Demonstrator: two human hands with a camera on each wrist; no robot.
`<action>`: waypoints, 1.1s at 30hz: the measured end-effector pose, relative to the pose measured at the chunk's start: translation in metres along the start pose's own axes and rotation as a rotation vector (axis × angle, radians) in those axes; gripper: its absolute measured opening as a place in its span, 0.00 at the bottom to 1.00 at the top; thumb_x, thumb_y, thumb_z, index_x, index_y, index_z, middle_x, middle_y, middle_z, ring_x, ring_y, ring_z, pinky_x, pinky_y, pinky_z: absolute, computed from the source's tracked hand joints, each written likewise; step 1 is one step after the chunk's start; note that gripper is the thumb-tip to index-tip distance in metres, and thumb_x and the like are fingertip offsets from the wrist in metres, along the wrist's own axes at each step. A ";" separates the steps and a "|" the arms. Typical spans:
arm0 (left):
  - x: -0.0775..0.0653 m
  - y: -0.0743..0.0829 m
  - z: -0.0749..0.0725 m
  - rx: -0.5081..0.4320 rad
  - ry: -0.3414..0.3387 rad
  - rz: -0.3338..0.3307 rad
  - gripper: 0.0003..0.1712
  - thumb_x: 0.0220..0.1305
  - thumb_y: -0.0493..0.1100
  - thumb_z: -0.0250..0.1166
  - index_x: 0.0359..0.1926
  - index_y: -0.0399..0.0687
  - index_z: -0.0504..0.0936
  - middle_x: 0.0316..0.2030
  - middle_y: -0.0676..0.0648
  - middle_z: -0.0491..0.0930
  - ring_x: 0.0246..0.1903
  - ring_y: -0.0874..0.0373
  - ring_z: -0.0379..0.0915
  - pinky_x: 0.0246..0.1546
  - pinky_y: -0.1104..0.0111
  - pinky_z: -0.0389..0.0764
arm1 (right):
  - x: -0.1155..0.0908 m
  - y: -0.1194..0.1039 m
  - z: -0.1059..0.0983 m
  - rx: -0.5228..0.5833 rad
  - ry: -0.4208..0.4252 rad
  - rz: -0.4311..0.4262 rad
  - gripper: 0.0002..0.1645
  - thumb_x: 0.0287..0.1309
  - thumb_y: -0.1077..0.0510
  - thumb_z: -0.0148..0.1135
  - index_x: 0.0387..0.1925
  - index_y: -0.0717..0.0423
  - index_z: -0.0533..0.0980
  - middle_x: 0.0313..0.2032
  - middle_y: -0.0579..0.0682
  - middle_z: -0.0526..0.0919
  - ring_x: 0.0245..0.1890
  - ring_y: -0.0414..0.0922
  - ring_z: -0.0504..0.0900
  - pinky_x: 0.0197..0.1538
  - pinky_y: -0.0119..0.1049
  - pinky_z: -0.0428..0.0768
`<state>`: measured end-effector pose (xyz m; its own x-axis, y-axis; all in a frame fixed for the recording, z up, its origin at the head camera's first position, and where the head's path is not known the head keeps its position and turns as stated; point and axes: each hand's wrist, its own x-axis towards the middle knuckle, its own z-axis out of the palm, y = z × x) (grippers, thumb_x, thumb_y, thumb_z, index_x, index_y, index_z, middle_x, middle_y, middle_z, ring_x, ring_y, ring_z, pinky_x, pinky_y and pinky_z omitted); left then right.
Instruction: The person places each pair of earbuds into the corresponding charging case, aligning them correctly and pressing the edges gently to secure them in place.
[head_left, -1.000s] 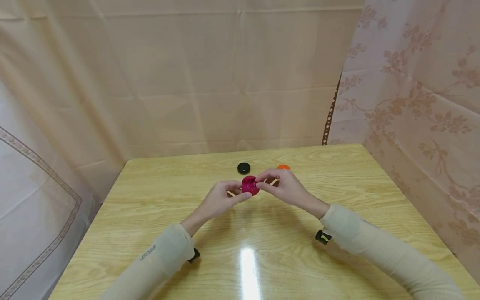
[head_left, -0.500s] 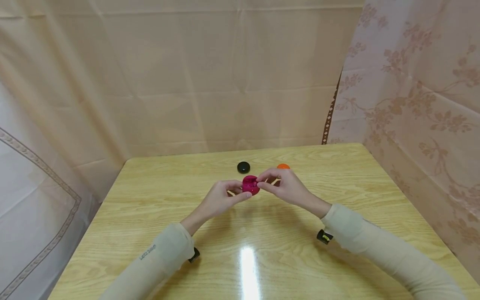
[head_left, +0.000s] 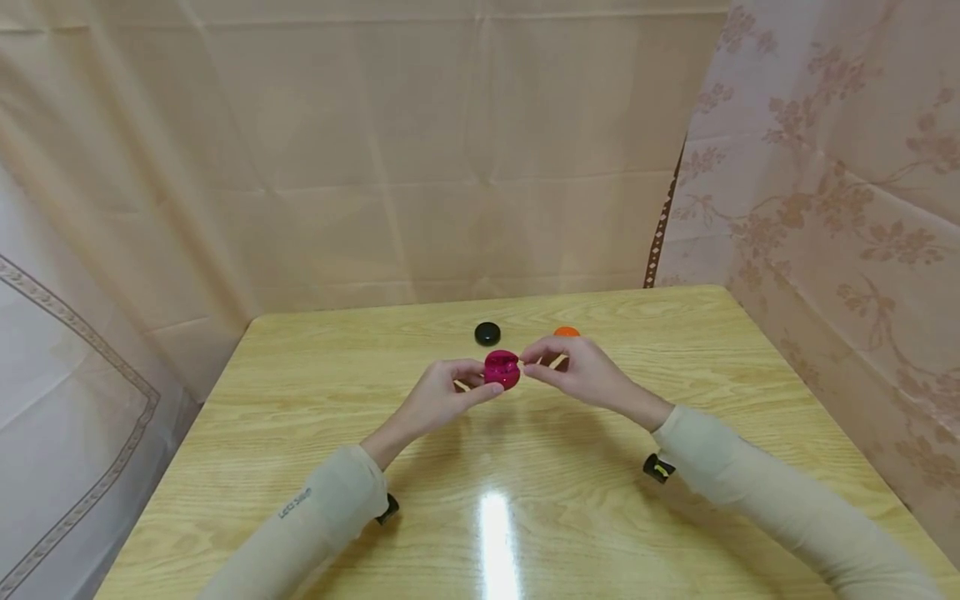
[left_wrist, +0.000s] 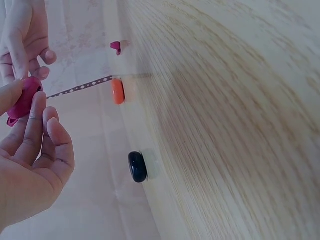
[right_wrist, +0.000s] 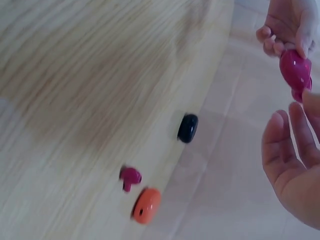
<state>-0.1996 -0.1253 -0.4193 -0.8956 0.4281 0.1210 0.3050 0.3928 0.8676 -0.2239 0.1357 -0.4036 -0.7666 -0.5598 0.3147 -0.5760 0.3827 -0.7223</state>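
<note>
My left hand (head_left: 442,396) holds a glossy magenta earbud case (head_left: 501,372) above the table, thumb at its near edge and fingers behind. The case is opened, its inside showing in the head view. At its right side my right hand (head_left: 577,371) pinches a small magenta earbud (right_wrist: 298,95) between thumb and index finger; the fingertips cover most of it. Another magenta earbud (left_wrist: 116,47) lies on the table, seen in both wrist views and hidden behind my right hand in the head view.
A shiny black round case (head_left: 487,334) stands on the wooden table (head_left: 300,458) beyond the hands. To its right is an orange round case (head_left: 567,332), partly covered by my right hand. Curtains (head_left: 450,167) hang behind the table's far edge.
My right hand has drawn slightly to the right, its fingertips moving from inside the magenta case to its right edge. My left hand and the case stay nearly in place.
</note>
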 end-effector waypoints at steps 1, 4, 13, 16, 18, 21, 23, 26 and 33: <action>0.000 0.000 0.000 0.000 -0.001 -0.003 0.13 0.65 0.52 0.72 0.45 0.51 0.88 0.33 0.55 0.87 0.35 0.57 0.82 0.36 0.60 0.83 | -0.001 0.002 -0.002 -0.016 -0.017 -0.009 0.11 0.64 0.58 0.70 0.47 0.56 0.85 0.41 0.46 0.87 0.37 0.41 0.83 0.36 0.40 0.84; 0.000 0.000 0.000 0.000 -0.001 -0.013 0.14 0.65 0.52 0.72 0.45 0.51 0.88 0.33 0.55 0.87 0.34 0.56 0.82 0.36 0.61 0.83 | -0.003 0.008 -0.009 -0.073 -0.076 -0.037 0.14 0.65 0.57 0.70 0.50 0.56 0.84 0.44 0.49 0.87 0.39 0.42 0.83 0.37 0.39 0.84; -0.001 -0.001 0.000 -0.018 -0.011 -0.007 0.13 0.64 0.52 0.73 0.45 0.52 0.89 0.34 0.49 0.87 0.35 0.50 0.82 0.35 0.60 0.82 | -0.011 0.030 -0.029 -0.321 -0.201 -0.114 0.22 0.63 0.57 0.71 0.58 0.56 0.81 0.54 0.51 0.84 0.50 0.49 0.82 0.46 0.42 0.84; -0.001 -0.001 0.000 -0.016 -0.012 -0.012 0.13 0.64 0.52 0.73 0.45 0.52 0.89 0.34 0.50 0.87 0.35 0.49 0.82 0.35 0.61 0.81 | -0.012 0.040 -0.035 -0.375 -0.231 -0.153 0.24 0.62 0.58 0.71 0.59 0.59 0.80 0.57 0.54 0.83 0.57 0.54 0.80 0.56 0.51 0.79; -0.001 -0.001 0.000 -0.013 -0.011 -0.017 0.13 0.64 0.52 0.73 0.45 0.52 0.89 0.33 0.52 0.87 0.35 0.48 0.82 0.35 0.61 0.81 | -0.014 0.045 -0.038 -0.404 -0.251 -0.163 0.25 0.62 0.59 0.72 0.59 0.61 0.79 0.58 0.56 0.82 0.60 0.57 0.78 0.62 0.55 0.75; -0.001 -0.001 0.000 -0.011 -0.010 -0.026 0.14 0.63 0.53 0.73 0.45 0.53 0.89 0.33 0.53 0.87 0.35 0.46 0.81 0.33 0.61 0.80 | -0.017 0.053 -0.042 -0.439 -0.284 -0.153 0.26 0.61 0.61 0.72 0.60 0.63 0.79 0.60 0.58 0.81 0.62 0.59 0.76 0.64 0.57 0.71; -0.001 0.000 0.000 -0.009 -0.011 -0.028 0.14 0.63 0.53 0.73 0.45 0.53 0.89 0.33 0.53 0.87 0.35 0.48 0.81 0.34 0.61 0.81 | -0.019 0.057 -0.044 -0.459 -0.305 -0.150 0.26 0.60 0.64 0.72 0.60 0.65 0.78 0.60 0.60 0.80 0.62 0.61 0.76 0.63 0.59 0.71; -0.001 0.000 0.000 -0.009 -0.013 -0.029 0.14 0.64 0.53 0.73 0.45 0.52 0.88 0.34 0.52 0.87 0.35 0.52 0.81 0.35 0.62 0.81 | -0.022 0.062 -0.046 -0.481 -0.341 -0.154 0.26 0.58 0.67 0.72 0.59 0.66 0.78 0.60 0.62 0.79 0.62 0.63 0.75 0.63 0.60 0.71; -0.003 0.000 0.001 -0.010 -0.018 -0.036 0.13 0.64 0.52 0.73 0.45 0.51 0.88 0.33 0.53 0.87 0.34 0.55 0.80 0.34 0.64 0.81 | -0.025 0.076 -0.044 -0.512 -0.388 -0.175 0.23 0.58 0.71 0.70 0.56 0.66 0.80 0.58 0.62 0.81 0.62 0.67 0.74 0.63 0.61 0.70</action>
<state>-0.1967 -0.1253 -0.4204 -0.8998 0.4285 0.0814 0.2698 0.4002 0.8758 -0.2610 0.2106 -0.4391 -0.5469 -0.8326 0.0874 -0.8181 0.5094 -0.2668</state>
